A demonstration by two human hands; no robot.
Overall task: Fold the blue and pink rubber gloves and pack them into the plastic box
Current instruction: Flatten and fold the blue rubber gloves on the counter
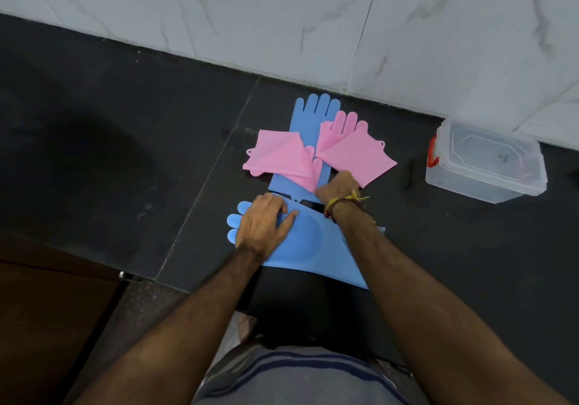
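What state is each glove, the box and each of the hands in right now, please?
Near blue glove: flat, unfolded, under both hands.
Far blue glove: flat, unfolded, partly under the pink gloves.
Left pink glove: folded over.
Right pink glove: folded over.
Plastic box: lid on, holds no gloves.
Left hand: flat, pressing the near glove.
Right hand: curled; what it grips is hidden.

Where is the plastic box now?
In the head view the plastic box sits at the right on the dark floor, by the white wall tiles, right of the pink gloves.
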